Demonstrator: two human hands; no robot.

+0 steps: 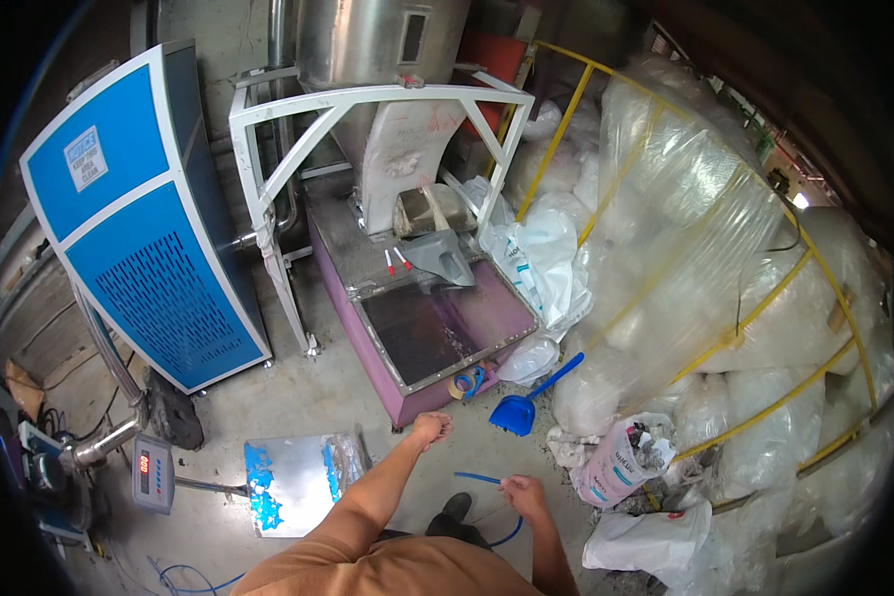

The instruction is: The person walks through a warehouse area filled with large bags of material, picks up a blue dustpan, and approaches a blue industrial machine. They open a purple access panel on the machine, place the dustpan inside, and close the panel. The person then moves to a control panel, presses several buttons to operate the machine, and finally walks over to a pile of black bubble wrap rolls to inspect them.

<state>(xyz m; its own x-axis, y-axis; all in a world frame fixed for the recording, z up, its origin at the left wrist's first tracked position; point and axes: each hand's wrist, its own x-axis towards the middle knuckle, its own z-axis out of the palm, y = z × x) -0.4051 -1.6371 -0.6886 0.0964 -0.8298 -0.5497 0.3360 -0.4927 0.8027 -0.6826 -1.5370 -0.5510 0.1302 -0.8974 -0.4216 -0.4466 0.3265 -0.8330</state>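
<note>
My left hand (433,429) is stretched forward beside the near corner of a purple metal bin (387,388). Its fingers are curled together, and I cannot make out whether anything is in them. A thin blue hose (479,478) is gripped in my right hand (523,494), lower and to the right. One end sticks out leftward from the fingers, while the rest hangs down behind my foot. Dark material lies inside the bin. Rolls of tape (470,381) hang at the bin's near edge, and a blue dustpan (514,414) rests on the floor to its right.
A floor scale (298,502) with a display (153,475) stands left. Behind it is a blue cabinet (129,238). A white frame (377,96) spans the bin's far end, where a grey scoop (441,257) lies. Right are yellow railings (725,340), stuffed plastic bags and an open sack (606,475).
</note>
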